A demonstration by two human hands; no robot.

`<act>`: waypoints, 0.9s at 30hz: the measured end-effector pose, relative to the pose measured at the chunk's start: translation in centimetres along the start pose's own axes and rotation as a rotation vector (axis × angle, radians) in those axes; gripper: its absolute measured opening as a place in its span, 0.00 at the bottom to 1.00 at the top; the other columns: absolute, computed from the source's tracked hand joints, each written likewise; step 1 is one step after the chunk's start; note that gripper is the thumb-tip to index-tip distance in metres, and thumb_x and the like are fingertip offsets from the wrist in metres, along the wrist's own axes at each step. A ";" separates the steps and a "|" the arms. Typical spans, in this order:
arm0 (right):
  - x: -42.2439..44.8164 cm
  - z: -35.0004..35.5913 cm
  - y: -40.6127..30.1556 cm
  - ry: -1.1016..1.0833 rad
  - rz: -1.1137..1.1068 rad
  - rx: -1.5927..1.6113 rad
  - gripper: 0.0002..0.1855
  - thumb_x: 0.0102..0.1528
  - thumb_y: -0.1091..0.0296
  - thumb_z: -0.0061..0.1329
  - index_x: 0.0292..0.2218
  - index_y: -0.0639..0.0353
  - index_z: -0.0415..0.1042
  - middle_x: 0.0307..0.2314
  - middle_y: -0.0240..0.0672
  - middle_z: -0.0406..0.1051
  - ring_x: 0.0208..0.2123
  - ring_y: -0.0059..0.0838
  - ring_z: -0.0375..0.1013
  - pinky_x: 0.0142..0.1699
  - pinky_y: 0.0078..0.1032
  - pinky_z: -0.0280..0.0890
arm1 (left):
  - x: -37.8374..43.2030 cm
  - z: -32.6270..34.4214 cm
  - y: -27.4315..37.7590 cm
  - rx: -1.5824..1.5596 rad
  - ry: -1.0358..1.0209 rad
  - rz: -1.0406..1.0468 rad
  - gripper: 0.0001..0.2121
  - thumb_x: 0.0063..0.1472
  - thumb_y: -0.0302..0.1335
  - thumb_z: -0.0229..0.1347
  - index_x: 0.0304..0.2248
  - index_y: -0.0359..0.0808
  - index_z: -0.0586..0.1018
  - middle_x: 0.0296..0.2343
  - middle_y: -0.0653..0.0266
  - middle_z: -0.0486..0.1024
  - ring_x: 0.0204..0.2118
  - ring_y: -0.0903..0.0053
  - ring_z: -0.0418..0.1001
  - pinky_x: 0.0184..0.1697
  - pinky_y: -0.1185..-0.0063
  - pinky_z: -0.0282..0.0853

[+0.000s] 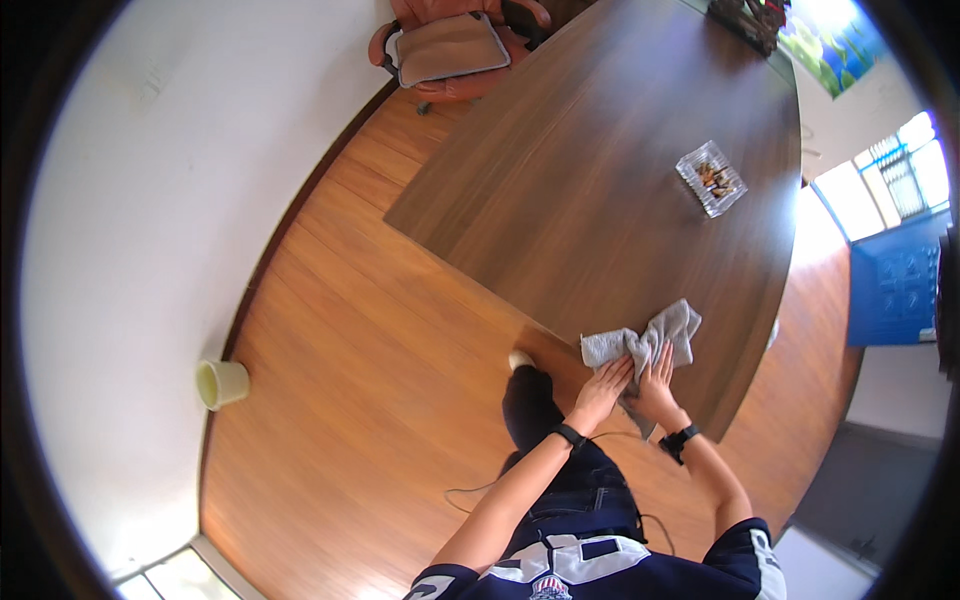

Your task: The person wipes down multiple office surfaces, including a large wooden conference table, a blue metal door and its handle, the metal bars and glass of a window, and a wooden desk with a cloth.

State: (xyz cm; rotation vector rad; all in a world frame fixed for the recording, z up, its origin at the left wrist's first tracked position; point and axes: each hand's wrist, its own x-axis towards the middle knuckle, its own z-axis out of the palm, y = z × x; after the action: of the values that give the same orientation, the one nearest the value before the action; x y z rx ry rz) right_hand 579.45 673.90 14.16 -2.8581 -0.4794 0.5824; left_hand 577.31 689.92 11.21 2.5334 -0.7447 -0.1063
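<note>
A crumpled grey cloth [671, 326] lies on the near end of a dark wood desk [570, 202], part of it hanging over the edge. On the cloth's left part, my left hand [604, 386] presses with its fingers stretched forward. Close beside it, my right hand [655, 390] has hold of the bunched middle, its fingers pointing up the desk. Folds hide some fingertips. Both wrists wear black bands. Farther up the desk stands a clear glass ashtray [711, 180] holding several cigarette butts.
A reddish-brown office chair [454, 56] stands at the desk's far left side. A dark carved ornament [750, 22] sits at the far end. By the white wall is a pale yellow bin [223, 384]. A blue door [892, 285] is on the right. Thin cable runs near my legs.
</note>
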 end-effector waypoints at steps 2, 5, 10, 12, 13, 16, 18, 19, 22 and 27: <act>6.0 -0.4 -5.3 0.024 -0.006 0.045 0.64 0.28 0.59 0.62 0.56 0.72 0.33 0.53 0.70 0.25 0.57 0.66 0.24 0.59 0.51 0.29 | -0.5 -3.6 -6.5 0.000 -0.017 -0.033 0.28 0.48 0.26 0.48 0.51 0.31 0.60 0.54 0.58 0.53 0.59 0.71 0.46 0.60 0.72 0.40; 12.2 -1.6 -10.6 0.020 -0.007 0.067 0.61 0.29 0.61 0.62 0.56 0.70 0.37 0.54 0.67 0.27 0.58 0.63 0.25 0.59 0.51 0.30 | -0.8 -6.9 -12.9 -0.021 -0.034 -0.079 0.30 0.46 0.25 0.50 0.51 0.29 0.60 0.54 0.55 0.52 0.59 0.69 0.45 0.60 0.71 0.39; 14.7 -2.3 -15.0 0.053 -0.045 0.015 0.60 0.29 0.61 0.61 0.56 0.69 0.39 0.54 0.67 0.29 0.58 0.61 0.28 0.59 0.49 0.32 | -3.8 -8.9 -16.2 -0.109 -0.023 -0.086 0.28 0.46 0.23 0.48 0.50 0.27 0.60 0.54 0.53 0.53 0.59 0.65 0.45 0.60 0.69 0.40; 15.5 -2.3 -16.9 0.114 -0.066 -0.009 0.59 0.31 0.61 0.61 0.56 0.69 0.39 0.54 0.67 0.30 0.58 0.62 0.28 0.59 0.49 0.33 | -4.3 -10.0 -18.7 -0.078 -0.060 -0.031 0.25 0.49 0.23 0.44 0.50 0.28 0.61 0.53 0.54 0.54 0.58 0.67 0.47 0.60 0.71 0.41; 16.6 -2.5 -17.6 0.126 -0.078 -0.015 0.59 0.31 0.61 0.61 0.56 0.69 0.39 0.54 0.67 0.30 0.58 0.62 0.28 0.59 0.49 0.33 | -3.6 -11.2 -20.2 -0.059 -0.032 0.008 0.24 0.50 0.23 0.43 0.50 0.29 0.62 0.53 0.54 0.54 0.58 0.68 0.47 0.60 0.71 0.41; 19.2 -2.7 -21.3 0.051 0.028 -0.008 0.58 0.33 0.60 0.61 0.56 0.69 0.38 0.54 0.67 0.29 0.58 0.62 0.28 0.58 0.51 0.34 | -3.8 -13.1 -25.5 -0.041 0.007 0.079 0.25 0.49 0.23 0.44 0.50 0.30 0.62 0.53 0.55 0.55 0.58 0.69 0.48 0.60 0.73 0.41; 20.5 -0.8 -23.4 0.076 0.042 0.021 0.57 0.32 0.61 0.60 0.56 0.69 0.39 0.54 0.68 0.29 0.58 0.63 0.28 0.58 0.51 0.34 | -5.1 -13.4 -27.6 -0.055 -0.044 0.044 0.25 0.50 0.23 0.43 0.50 0.30 0.62 0.53 0.56 0.54 0.59 0.68 0.47 0.60 0.71 0.41; 21.1 -0.4 -24.8 0.076 0.052 0.031 0.57 0.31 0.62 0.59 0.56 0.69 0.39 0.54 0.68 0.29 0.58 0.63 0.28 0.58 0.51 0.34 | -6.0 -13.1 -28.4 -0.059 -0.054 0.018 0.25 0.50 0.23 0.43 0.50 0.30 0.61 0.53 0.56 0.54 0.59 0.68 0.46 0.60 0.71 0.40; 22.8 1.6 -27.0 0.153 0.094 0.039 0.58 0.30 0.62 0.59 0.56 0.67 0.38 0.54 0.68 0.29 0.58 0.63 0.28 0.58 0.51 0.33 | -7.0 -12.7 -31.8 -0.023 -0.083 0.122 0.24 0.51 0.23 0.42 0.51 0.29 0.61 0.54 0.55 0.53 0.60 0.67 0.44 0.60 0.71 0.40; 24.8 2.4 -28.4 0.162 0.267 0.110 0.60 0.29 0.61 0.60 0.57 0.67 0.37 0.54 0.67 0.28 0.58 0.63 0.28 0.58 0.52 0.33 | -5.0 -12.6 -37.2 -0.105 -0.173 0.351 0.24 0.52 0.25 0.43 0.51 0.32 0.61 0.54 0.56 0.52 0.59 0.68 0.47 0.59 0.71 0.44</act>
State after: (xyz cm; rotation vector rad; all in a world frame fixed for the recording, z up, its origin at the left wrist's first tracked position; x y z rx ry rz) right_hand 592.24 709.22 10.20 -2.8512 -0.0383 0.3981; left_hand 593.85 725.24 4.07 2.2762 -1.2067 -0.2400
